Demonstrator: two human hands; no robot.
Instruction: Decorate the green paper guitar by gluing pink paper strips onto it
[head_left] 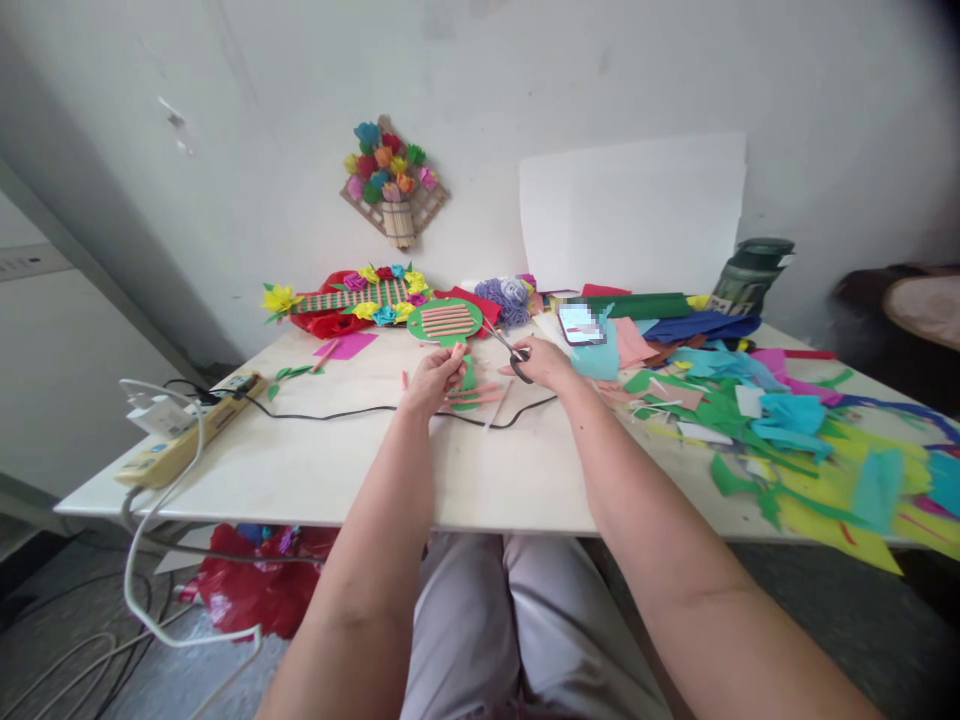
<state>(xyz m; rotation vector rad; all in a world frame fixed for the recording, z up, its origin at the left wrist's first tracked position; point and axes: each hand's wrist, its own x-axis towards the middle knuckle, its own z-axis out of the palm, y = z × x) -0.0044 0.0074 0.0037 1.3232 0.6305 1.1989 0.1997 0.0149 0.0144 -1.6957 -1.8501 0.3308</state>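
On the white table (300,460), nearest, a black cord (352,412); probable snag there from a wrist dropped low. Just beyond, loose pink strips (487,393), easily scattered by a sleeveless sweep of the forearm. Above these, left hand (441,376), fingertips pinched close on a small pink piece (458,350), and right hand (543,362), fingers curled round the handles of scissors (519,357). Possible nick to left fingers from blades brought too near. Behind, a green oval (415,315) with pink sticks (450,320); possible tear from stray scissor points.
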